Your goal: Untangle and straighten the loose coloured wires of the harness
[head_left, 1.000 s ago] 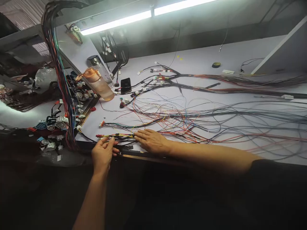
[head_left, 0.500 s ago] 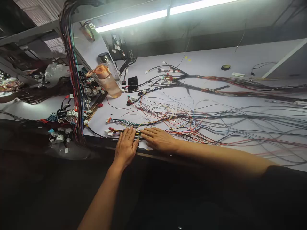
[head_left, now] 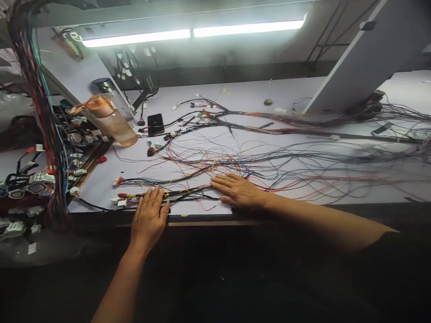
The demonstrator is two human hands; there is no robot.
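My left hand [head_left: 150,216] lies flat, fingers apart, on a thin bundle of coloured wires [head_left: 183,191] near the front edge of the white worktable [head_left: 256,94]. My right hand [head_left: 239,190] rests palm down on the same bundle a little to the right, fingers spread. The bundle ends at small red and white connectors [head_left: 120,198] left of my left hand. Neither hand grips anything. Many loose wires [head_left: 303,166] fan out to the right across the table.
An orange-capped water bottle [head_left: 111,119] lies tilted at the left, with a black phone [head_left: 156,123] beside it. A thick hanging wire harness [head_left: 40,112] and a tray of connectors [head_left: 79,134] stand at far left. A slanted white panel [head_left: 363,63] rises at back right; a tape roll [head_left: 268,102] lies behind.
The hands, side by side half a second ago, have slid apart along the bundle: left hand to the left, right hand to the right. The camera has turned right.
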